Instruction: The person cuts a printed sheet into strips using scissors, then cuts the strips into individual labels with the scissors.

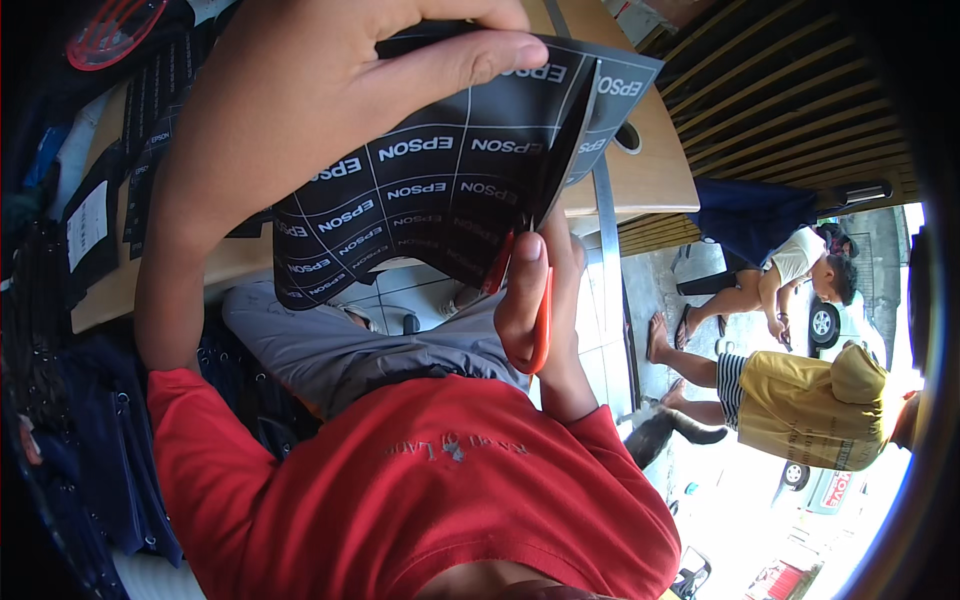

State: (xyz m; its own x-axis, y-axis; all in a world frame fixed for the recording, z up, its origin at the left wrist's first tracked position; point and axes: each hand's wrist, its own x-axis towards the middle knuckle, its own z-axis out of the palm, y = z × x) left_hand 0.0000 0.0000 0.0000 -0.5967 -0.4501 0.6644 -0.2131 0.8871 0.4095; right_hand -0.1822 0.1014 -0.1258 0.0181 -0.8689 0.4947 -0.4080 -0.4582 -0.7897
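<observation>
A black sheet (pixel 415 195), printed in a white grid of repeated lettering, hangs in front of me with its lower edge curling. My left hand (pixel 440 55) grips its upper edge between thumb and fingers. In my right hand (pixel 530 300) is a pair of scissors (pixel 543 335) with orange-red handles, my thumb through one loop. The scissors' dark blades point up and away, standing apart around the sheet near its right end. A narrow part of the sheet lies right of the blades. Some of my right fingers are hidden behind the handles.
A wooden table (pixel 660 175) lies beyond the sheet. Black printed pieces (pixel 165 100) and a red oval outlined object (pixel 115 35) are at its left. Dark blue fabric items (pixel 110 450) pile up at left. Two people (pixel 800 400) are at right, near a slatted wooden panel (pixel 780 100).
</observation>
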